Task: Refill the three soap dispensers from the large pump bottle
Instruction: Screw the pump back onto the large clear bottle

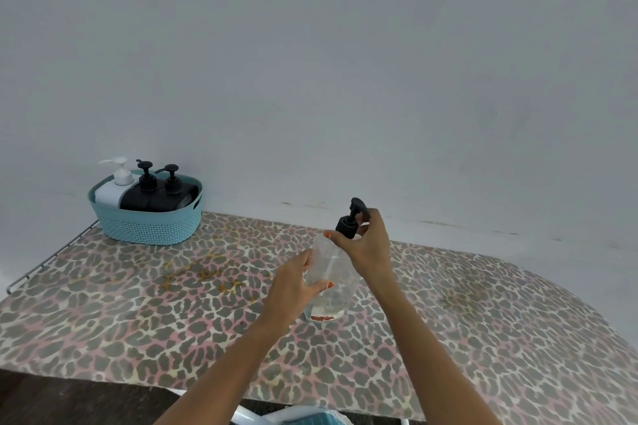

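**Gripping a clear pump bottle over a leopard-print surface**

At the bottom edge, centre, a white-and-teal object (300, 416) is cut off by the frame and cannot be identified. Dark floor (51, 400) fills the lower left corner. Both forearms rise from the bottom edge toward mid-frame. The leopard-print cover (138, 314) spans the lower half. Its near edge runs along the lower left, and its right end curves away at the right of the frame. Wide bare stretches lie to the left and right of the hands.

The clear pump bottle (328, 272) stands just right of centre, leaning toward the upper right, with a thin layer of liquid and a reddish label at its base. Whether the base touches the cover cannot be told. The left hand (293, 290) wraps fingers and thumb round the bottle's body, hiding its left side. The right hand (366, 248) pinches the collar of the black pump head (350, 221), whose nozzle is partly hidden behind the fingers.

A wire rack (51, 259) borders the cover at mid-left. Farther back on the left, a teal basket (148, 228) sits at the cover's far corner near the wall, well apart from the hands. It holds a white dispenser (114, 188), a black dispenser (141, 195) and a second black dispenser (172, 197), their lower bodies hidden by the basket wall. A plain grey wall (345, 62) fills the upper half.
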`<state>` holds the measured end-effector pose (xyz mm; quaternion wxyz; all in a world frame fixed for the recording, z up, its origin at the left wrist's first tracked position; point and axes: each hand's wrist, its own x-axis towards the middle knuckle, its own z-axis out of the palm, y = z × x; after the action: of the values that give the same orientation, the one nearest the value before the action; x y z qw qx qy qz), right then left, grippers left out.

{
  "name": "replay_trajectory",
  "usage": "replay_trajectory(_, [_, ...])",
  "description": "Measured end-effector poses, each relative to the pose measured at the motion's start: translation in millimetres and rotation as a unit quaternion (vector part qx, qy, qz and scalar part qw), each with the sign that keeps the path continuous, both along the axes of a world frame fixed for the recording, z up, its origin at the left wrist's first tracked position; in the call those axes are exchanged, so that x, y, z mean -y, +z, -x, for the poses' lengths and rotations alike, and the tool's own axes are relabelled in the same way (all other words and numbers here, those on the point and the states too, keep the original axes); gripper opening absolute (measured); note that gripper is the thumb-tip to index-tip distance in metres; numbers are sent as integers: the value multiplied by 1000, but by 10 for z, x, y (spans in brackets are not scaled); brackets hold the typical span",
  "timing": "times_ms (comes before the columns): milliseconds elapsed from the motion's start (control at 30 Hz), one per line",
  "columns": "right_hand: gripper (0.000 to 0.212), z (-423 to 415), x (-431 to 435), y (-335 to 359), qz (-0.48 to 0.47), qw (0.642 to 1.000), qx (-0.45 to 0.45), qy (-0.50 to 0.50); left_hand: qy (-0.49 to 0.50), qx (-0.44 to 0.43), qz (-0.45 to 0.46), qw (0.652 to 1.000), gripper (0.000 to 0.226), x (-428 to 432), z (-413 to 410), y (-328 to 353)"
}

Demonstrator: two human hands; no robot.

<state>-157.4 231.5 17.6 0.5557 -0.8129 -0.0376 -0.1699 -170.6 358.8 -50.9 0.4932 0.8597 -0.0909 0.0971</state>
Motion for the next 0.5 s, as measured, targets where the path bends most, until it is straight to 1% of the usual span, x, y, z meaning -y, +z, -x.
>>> replay_trajectory(67, [56,21,-18,1,2,1000,-11,16,-4,2,1,1000,50,-4,3,10])
replay_trajectory(133, [61,68,44,25,-6,998,-30,62,-8,2,3,1000,52,-4,1,15])
replay_trajectory(233, [53,108,179,69,-31,988,-54,138,-7,5,8,1000,54,-7,-6,10])
replay_trajectory(267, [48,96,208,65,-22,989,-49,137,-6,3,8,1000,55,-6,-10,5])
replay_trajectory(333, [42,49,212,54,10,995,-27,100,-4,2,6,1000,55,-5,-11,-15])
replay_trajectory(433, [38,-17,116,48,45,998,-6,51,1,4,7,1000,53,-3,-1,-28])
replay_trajectory(500, [40,-27,26,47,50,998,15,24,2,5,9,1000,53,-1,-5,-25])
